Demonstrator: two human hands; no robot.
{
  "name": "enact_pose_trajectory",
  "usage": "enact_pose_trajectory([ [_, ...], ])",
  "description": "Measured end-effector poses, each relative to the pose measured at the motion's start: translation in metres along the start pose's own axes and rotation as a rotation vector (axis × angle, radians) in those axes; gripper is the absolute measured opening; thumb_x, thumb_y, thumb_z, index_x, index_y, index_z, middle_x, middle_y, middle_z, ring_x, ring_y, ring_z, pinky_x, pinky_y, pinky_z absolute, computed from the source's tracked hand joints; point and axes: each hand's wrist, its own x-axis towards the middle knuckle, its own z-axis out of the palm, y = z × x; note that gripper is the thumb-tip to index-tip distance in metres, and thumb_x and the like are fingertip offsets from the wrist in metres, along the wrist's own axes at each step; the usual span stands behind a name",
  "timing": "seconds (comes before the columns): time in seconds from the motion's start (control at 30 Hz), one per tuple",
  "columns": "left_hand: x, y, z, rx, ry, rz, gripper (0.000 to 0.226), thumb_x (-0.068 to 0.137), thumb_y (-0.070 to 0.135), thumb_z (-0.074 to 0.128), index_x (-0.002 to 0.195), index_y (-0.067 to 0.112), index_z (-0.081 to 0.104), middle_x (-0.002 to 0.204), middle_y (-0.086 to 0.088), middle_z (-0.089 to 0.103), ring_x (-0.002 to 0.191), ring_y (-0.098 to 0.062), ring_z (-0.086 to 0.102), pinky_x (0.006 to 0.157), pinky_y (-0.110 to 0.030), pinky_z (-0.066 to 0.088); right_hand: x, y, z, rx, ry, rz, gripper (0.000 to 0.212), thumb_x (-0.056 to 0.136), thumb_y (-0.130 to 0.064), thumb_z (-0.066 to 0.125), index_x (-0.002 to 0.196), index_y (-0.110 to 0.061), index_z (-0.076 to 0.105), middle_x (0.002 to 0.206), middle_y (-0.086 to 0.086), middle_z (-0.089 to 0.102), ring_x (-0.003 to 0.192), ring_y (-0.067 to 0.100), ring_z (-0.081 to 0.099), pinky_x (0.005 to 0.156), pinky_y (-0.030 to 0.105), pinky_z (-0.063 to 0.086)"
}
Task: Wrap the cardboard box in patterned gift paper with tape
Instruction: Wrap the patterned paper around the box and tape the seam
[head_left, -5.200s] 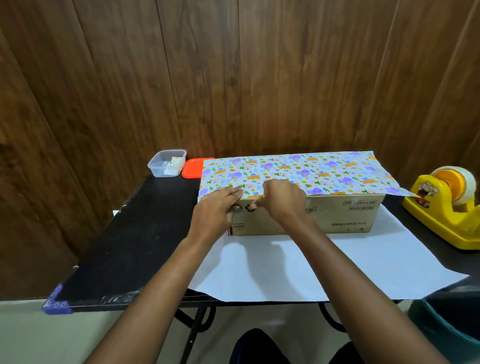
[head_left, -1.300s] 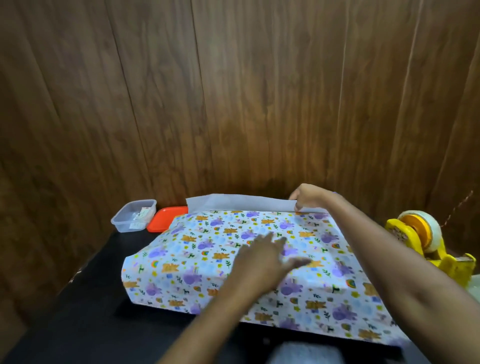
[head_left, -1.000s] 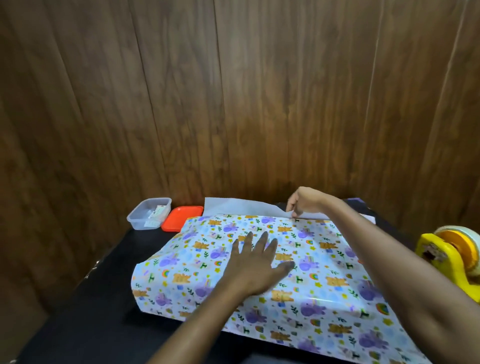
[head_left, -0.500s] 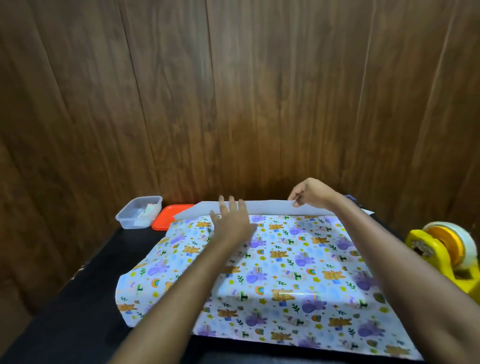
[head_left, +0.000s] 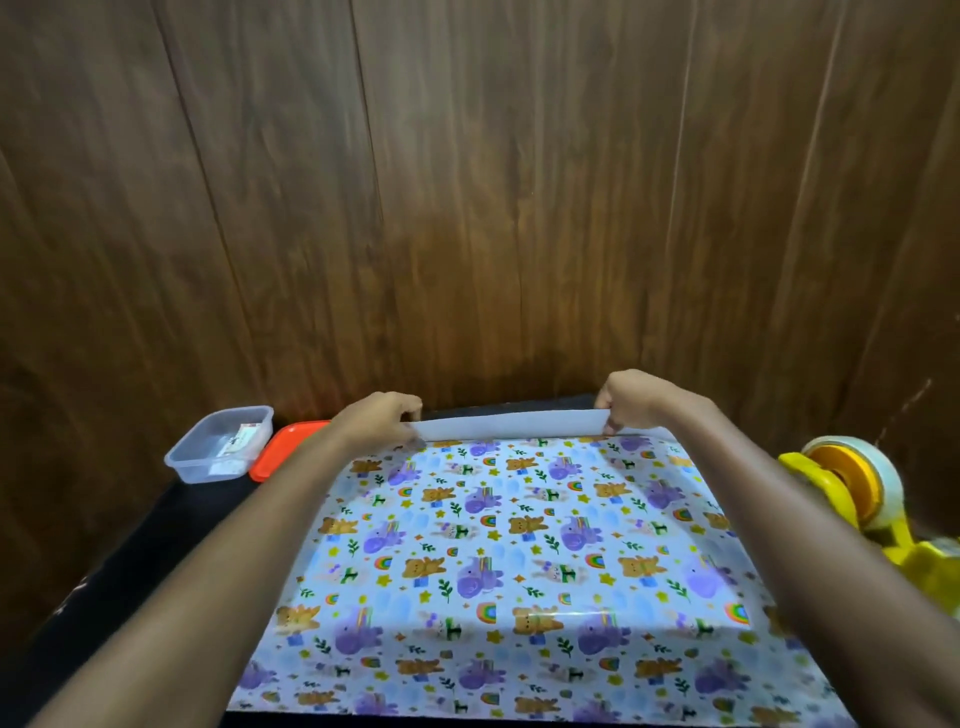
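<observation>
Nearest in, the patterned gift paper lies printed side up across the middle of the black surface. Its near margin is flat, then a crease runs across where the sheet climbs over a boxy shape; the cardboard box itself is hidden under it. Both forearms stretch out over the sheet, one along each side. Over on the right, just beside the paper's edge, stands the yellow tape dispenser, roll mounted on it. And now the far edge: the left hand pinches the paper there, fingers curled over the rim, and the right hand pinches the same edge further right. The two hands are well apart, and a band of white underside is turned up between them. Far left, a clear plastic container sits on the surface with a small packet inside. An orange lid lies right against it or just beside, hard to tell which. Behind everything rise dark wooden wall panels
</observation>
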Motion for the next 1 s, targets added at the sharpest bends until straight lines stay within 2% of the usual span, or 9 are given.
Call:
enact_pose_trajectory([
  [0.13, -0.007, -0.005, 0.006, -0.104, -0.013, 0.001, 0.026, 0.075, 0.035, 0.076, 0.090, 0.024, 0.058, 0.083, 0.006, 0.063, 0.077, -0.013, 0.059, 0.068, -0.035, 0.046, -0.010, 0.018, 0.006, 0.040, 0.018, 0.072, 0.027, 0.087, -0.022, 0.065, 0.111, -0.011, 0.067, 0.105, 0.007, 0.066, 0.093, 0.022, 0.056, 0.074, 0.026, 0.039],
  [0.2, -0.009, -0.007, 0.008, -0.173, -0.008, -0.017, 0.020, 0.075, 0.028, 0.076, 0.083, 0.018, 0.060, 0.075, 0.004, 0.060, 0.068, -0.013, 0.056, 0.063, -0.031, 0.044, -0.012, 0.029, 0.008, 0.109, -0.010, 0.120, 0.027, 0.084, -0.025, 0.069, 0.107, -0.010, 0.067, 0.091, 0.004, 0.063, 0.089, 0.020, 0.053, 0.072, 0.026, 0.038],
  [0.37, -0.030, -0.025, 0.007, -0.072, 0.111, -0.075, 0.026, 0.082, 0.024, 0.069, 0.064, 0.015, 0.053, 0.064, 0.000, 0.058, 0.069, -0.021, 0.057, 0.058, -0.028, 0.033, -0.005, 0.017, 0.015, 0.231, 0.072, 0.046, 0.013, 0.080, -0.020, 0.073, 0.075, -0.009, 0.067, 0.068, 0.002, 0.057, 0.074, 0.018, 0.051, 0.063, 0.029, 0.035],
  [0.47, -0.048, -0.034, 0.005, 0.008, 0.184, -0.144, 0.025, 0.085, 0.031, 0.065, 0.069, 0.013, 0.060, 0.066, -0.002, 0.065, 0.069, -0.020, 0.062, 0.056, -0.028, 0.038, 0.004, -0.006, 0.018, 0.268, 0.106, -0.041, 0.029, 0.082, -0.018, 0.071, 0.057, -0.015, 0.057, 0.060, 0.003, 0.053, 0.069, 0.019, 0.048, 0.058, 0.031, 0.034],
  [0.57, -0.055, -0.027, 0.004, 0.179, 0.205, -0.171, 0.027, 0.088, 0.032, 0.062, 0.067, 0.015, 0.056, 0.067, 0.000, 0.062, 0.071, -0.018, 0.059, 0.057, -0.029, 0.038, 0.008, -0.010, 0.017, 0.257, 0.090, -0.084, 0.009, 0.086, -0.014, 0.066, 0.084, -0.007, 0.071, 0.085, 0.010, 0.066, 0.086, 0.022, 0.058, 0.070, 0.030, 0.040],
  [0.63, -0.055, -0.021, 0.005, 0.237, 0.226, -0.184, 0.021, 0.090, 0.028, 0.058, 0.072, 0.017, 0.056, 0.073, -0.001, 0.063, 0.074, -0.020, 0.060, 0.059, -0.029, 0.040, 0.006, 0.000, 0.016, 0.207, 0.085, -0.091, 0.013, 0.088, -0.008, 0.062, 0.096, -0.005, 0.071, 0.093, 0.009, 0.068, 0.094, 0.022, 0.059, 0.070, 0.025, 0.038],
  [0.8, -0.071, -0.013, 0.026, 0.425, 0.378, -0.138, 0.012, 0.091, 0.013, 0.050, 0.085, 0.023, 0.049, 0.073, 0.001, 0.061, 0.076, -0.020, 0.060, 0.062, -0.028, 0.031, 0.003, 0.012, 0.014, 0.086, 0.131, -0.114, 0.020, 0.090, -0.003, 0.055, 0.075, -0.010, 0.066, 0.076, 0.003, 0.059, 0.083, 0.022, 0.054, 0.066, 0.023, 0.035],
  [0.9, -0.074, -0.015, 0.033, 0.562, 0.416, -0.010, 0.013, 0.077, 0.007, 0.067, 0.082, 0.017, 0.060, 0.069, -0.003, 0.065, 0.067, -0.023, 0.061, 0.060, -0.027, 0.029, 0.008, 0.017, 0.013, 0.016, 0.127, -0.102, 0.025, 0.090, -0.003, 0.050, 0.105, -0.006, 0.069, 0.103, 0.009, 0.068, 0.097, 0.026, 0.061, 0.076, 0.029, 0.046],
  [1.0, -0.073, -0.015, 0.030, 0.645, 0.373, 0.079, 0.018, 0.071, 0.008, 0.073, 0.082, 0.014, 0.061, 0.068, -0.004, 0.064, 0.060, -0.022, 0.060, 0.051, -0.026, 0.033, 0.006, 0.012, 0.013, -0.123, 0.127, -0.047, 0.032, 0.090, -0.004, 0.045, 0.113, -0.013, 0.067, 0.109, 0.008, 0.067, 0.094, 0.025, 0.059, 0.071, 0.028, 0.042],
])
